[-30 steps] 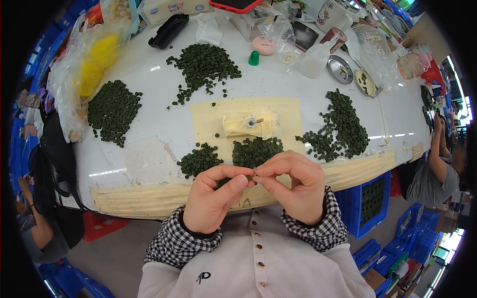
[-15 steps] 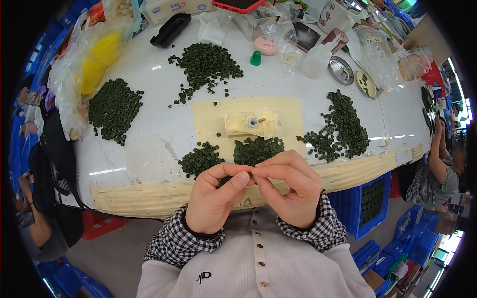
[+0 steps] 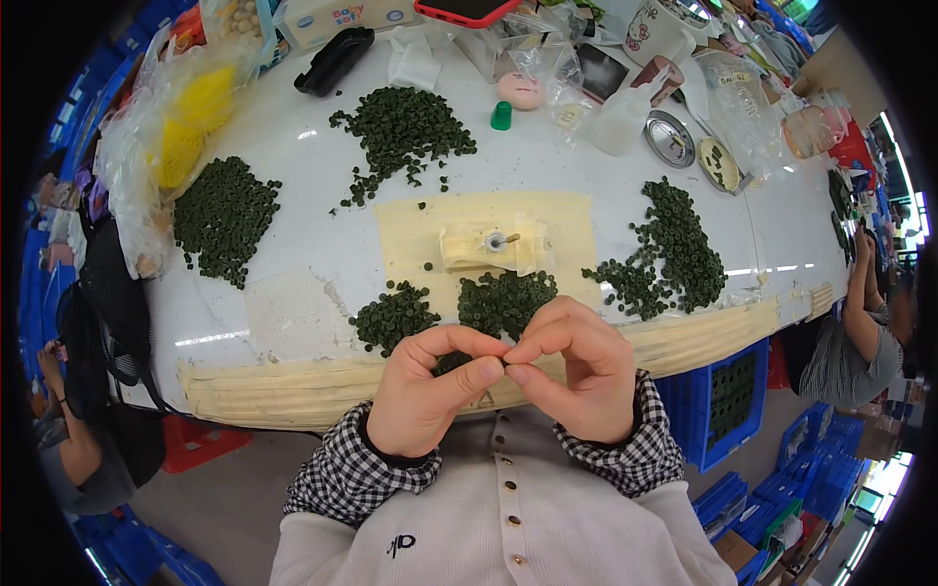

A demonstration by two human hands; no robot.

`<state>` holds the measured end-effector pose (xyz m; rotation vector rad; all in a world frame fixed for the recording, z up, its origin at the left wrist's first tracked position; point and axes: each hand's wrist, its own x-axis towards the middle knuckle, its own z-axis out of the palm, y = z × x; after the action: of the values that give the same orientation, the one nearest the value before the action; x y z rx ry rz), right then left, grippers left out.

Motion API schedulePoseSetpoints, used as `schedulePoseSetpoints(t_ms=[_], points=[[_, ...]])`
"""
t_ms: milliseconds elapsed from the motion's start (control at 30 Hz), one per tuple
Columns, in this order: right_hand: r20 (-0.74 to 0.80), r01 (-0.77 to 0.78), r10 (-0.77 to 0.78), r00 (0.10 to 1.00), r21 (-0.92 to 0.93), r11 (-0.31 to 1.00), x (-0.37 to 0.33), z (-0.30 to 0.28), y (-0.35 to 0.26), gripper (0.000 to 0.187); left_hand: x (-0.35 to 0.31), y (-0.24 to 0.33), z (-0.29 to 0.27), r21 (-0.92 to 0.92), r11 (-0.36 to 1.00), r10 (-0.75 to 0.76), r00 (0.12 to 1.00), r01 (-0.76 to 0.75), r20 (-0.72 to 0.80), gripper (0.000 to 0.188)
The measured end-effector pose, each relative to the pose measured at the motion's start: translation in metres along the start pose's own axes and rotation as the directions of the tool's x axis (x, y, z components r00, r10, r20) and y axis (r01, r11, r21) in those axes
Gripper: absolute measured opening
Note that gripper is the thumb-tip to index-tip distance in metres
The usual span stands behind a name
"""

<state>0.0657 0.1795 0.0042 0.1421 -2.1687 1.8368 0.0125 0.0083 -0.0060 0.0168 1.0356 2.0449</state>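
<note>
Above the table's near edge, my left hand (image 3: 430, 387) and my right hand (image 3: 578, 369) meet fingertip to fingertip. Both pinch one small dark green piece (image 3: 504, 362), mostly hidden by the fingers. Just beyond them lie two heaps of small dark green round pieces, a left heap (image 3: 393, 315) and a middle heap (image 3: 506, 302); some pieces show below my left fingers. Behind the heaps a small metal post with a brownish pin (image 3: 502, 240) stands on a taped block (image 3: 464, 248).
More dark green pieces lie in a far heap (image 3: 403, 125), a left heap (image 3: 227, 220) and a right heap (image 3: 682, 244). A green cap (image 3: 501, 115), a white bottle (image 3: 618, 122) and a round metal lid (image 3: 670, 139) stand farther back. Another person's arm (image 3: 860, 293) is at right.
My fingertips have shifted slightly toward me and to the right. My thumbs and forefingers have re-pinched around the small piece.
</note>
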Motion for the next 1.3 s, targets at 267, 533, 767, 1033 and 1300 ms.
schedulePoseSetpoints(t_ms=[267,533,767,1033,1300], points=[[0.039,0.206,-0.205,0.978,-0.333,0.92,0.004,-0.003,-0.006,0.021,-0.001,0.012,0.002,0.282,0.959,0.003,1.0,-0.001,-0.006,0.012],[0.049,0.022,-0.013,0.999,-0.19,0.982,0.005,-0.003,-0.011,0.019,0.0,0.005,-0.001,0.49,0.856,0.189,0.982,-0.167,0.005,0.01],[0.047,-0.153,0.151,0.987,0.032,0.988,-0.001,0.001,-0.003,0.016,-0.001,0.005,-0.003,0.569,0.792,0.25,0.968,-0.221,0.029,0.008],[0.0,-0.18,0.18,0.984,0.065,0.982,-0.001,0.01,-0.002,0.013,-0.005,0.005,-0.001,0.424,0.898,0.168,0.982,-0.119,-0.081,0.008],[0.059,0.092,-0.072,0.996,-0.494,0.865,0.008,-0.009,0.007,0.014,-0.02,0.025,-0.033,-0.146,0.987,0.043,0.984,-0.069,-0.172,0.021]])
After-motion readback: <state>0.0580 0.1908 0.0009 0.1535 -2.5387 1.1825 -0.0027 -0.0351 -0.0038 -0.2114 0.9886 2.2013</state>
